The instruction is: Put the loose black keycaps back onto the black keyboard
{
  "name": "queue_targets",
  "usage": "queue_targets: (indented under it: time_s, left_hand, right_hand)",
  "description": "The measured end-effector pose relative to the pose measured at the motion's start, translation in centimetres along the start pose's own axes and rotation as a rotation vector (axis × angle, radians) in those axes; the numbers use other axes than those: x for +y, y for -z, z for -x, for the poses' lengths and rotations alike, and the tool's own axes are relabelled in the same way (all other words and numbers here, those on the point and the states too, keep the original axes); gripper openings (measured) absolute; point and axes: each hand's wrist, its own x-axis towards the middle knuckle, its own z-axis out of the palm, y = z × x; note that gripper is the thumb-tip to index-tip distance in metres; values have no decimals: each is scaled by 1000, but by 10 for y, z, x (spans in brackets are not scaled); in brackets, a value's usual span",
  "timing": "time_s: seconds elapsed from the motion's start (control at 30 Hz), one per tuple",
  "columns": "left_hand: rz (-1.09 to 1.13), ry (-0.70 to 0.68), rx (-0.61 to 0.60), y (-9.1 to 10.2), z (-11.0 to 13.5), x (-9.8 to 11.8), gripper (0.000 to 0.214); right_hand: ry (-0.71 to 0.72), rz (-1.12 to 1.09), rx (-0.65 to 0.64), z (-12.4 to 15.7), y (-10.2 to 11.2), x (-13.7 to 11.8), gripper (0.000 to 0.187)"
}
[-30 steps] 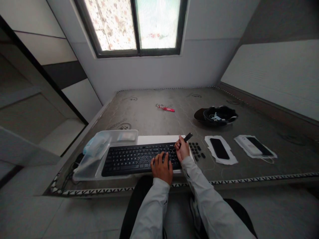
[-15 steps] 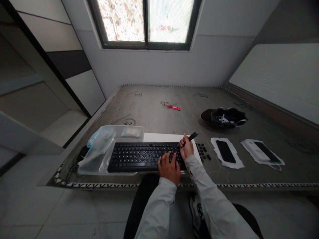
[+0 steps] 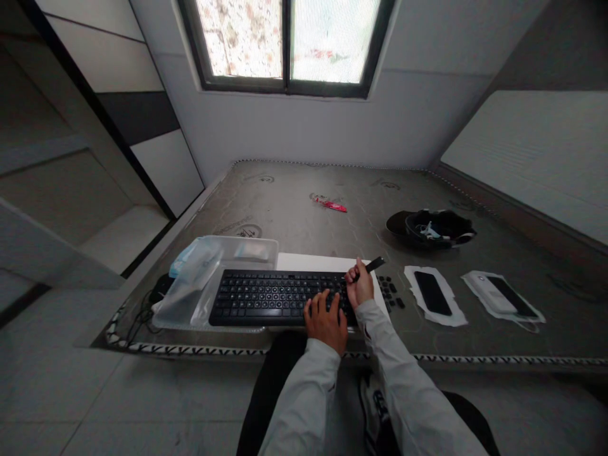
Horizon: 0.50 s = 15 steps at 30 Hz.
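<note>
A black keyboard [image 3: 261, 296] lies across a white sheet [image 3: 304, 261] and a clear plastic tray [image 3: 270, 247]. My left hand [image 3: 327, 322] rests palm down on the keyboard's right part, its fingers spread. Just to the right, my right hand [image 3: 361, 288] is closed around a slim black tool [image 3: 376, 263], whose upper end sticks out past the fist. The tool's lower end is hidden by the hand, near the right end of the keyboard. Several loose black keycaps [image 3: 390, 293] lie on the mattress beyond the sheet's right edge.
Two phones, one black [image 3: 433, 293] and one beside a white block [image 3: 510, 296], lie on white wrappings at right. Behind them sits a dark cap [image 3: 430, 229]. A red packet [image 3: 330, 204] is farther back on the mattress [image 3: 294, 183]. Cables [image 3: 137, 323] are at left.
The whole view has shifted slightly, so things appear a little farther right. The tool in my right hand leans a bit lower. My left hand stays on the keyboard.
</note>
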Motion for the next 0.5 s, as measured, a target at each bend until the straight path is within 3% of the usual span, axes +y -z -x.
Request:
queue_targets:
  time_s: [0.5]
  left_hand:
    - [-36, -23, 27, -2, 1, -3, 37]
  right_hand:
    - [-88, 53, -3, -5, -10, 6, 44]
